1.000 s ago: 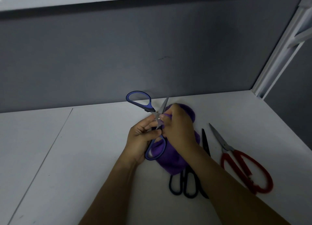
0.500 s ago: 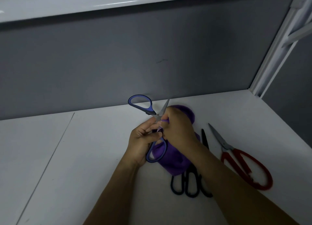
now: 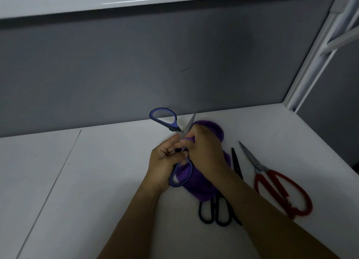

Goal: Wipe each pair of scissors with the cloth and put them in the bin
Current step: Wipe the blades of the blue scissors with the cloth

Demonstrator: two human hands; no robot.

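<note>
Blue-handled scissors (image 3: 164, 120) are held open above the white table, one handle loop up at the back, the other loop low by my left palm. My left hand (image 3: 165, 162) grips them near the pivot and lower handle. My right hand (image 3: 206, 151) pinches a purple cloth (image 3: 198, 185) around one blade, whose tip sticks out above my fingers. Black-handled scissors (image 3: 219, 214) lie on the table partly under the cloth and my right forearm. Red-handled scissors (image 3: 279, 188) lie to their right. No bin is in view.
A grey partition wall (image 3: 155, 64) stands close behind the white table (image 3: 77, 181). A white frame post (image 3: 310, 64) rises at the back right corner, with the table's right edge beyond the red scissors. A seam line runs across the table's left part.
The hands and blue scissors have stayed almost in place; my right hand with the cloth has shifted slightly along the blade.
</note>
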